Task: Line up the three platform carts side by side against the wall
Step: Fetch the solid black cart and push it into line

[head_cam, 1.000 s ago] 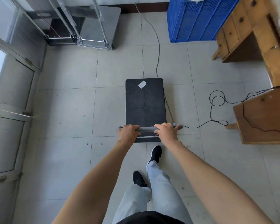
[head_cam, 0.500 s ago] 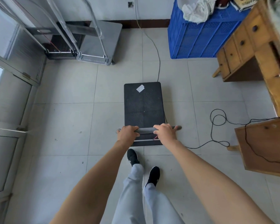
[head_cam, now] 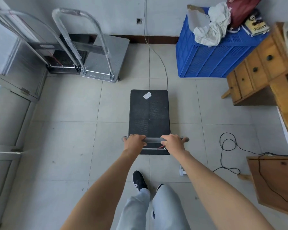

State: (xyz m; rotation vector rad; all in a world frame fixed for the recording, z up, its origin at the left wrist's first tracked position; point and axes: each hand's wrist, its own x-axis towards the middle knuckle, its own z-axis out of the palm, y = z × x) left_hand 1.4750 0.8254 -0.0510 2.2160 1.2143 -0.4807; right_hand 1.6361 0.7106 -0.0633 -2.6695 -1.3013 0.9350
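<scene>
Head view looks down on a tiled floor (head_cam: pixel 65 138) that runs up to the back wall (head_cam: pixel 156 17), and that wall is the line this step has to meet. Two carts are already parked there: a dark cart (head_cam: pixel 63 59) in the left corner and a silver cart (head_cam: pixel 106 57) just beside it on its right, both with their handles upright. Further right a blue crate (head_cam: pixel 206 60) stands against the same wall, so the free slot lies between the silver cart and the crate.

The third one, a black cart (head_cam: pixel 149 117), stands in the middle of the floor, well apart from the wall. Its long axis points roughly at that slot, though a little right of the silver cart's side. A grey cable (head_cam: pixel 158 58) drops from the wall and trails across the floor to the black cart's front right corner. I judge this the main hazard, since a wheel could ride over it or drag it.

Both hands grip the handle bar (head_cam: pixel 154 139), the left hand (head_cam: pixel 134 141) near its left end and the right hand (head_cam: pixel 172 142) near its right end, fingers curled over the bar. A good push, I think, goes slow and straight. A little more pressure from the right hand would steer the deck left until it runs parallel and close to the silver cart. The push should stop when the front edge, by the white label (head_cam: pixel 147 95), meets the wall.
</scene>
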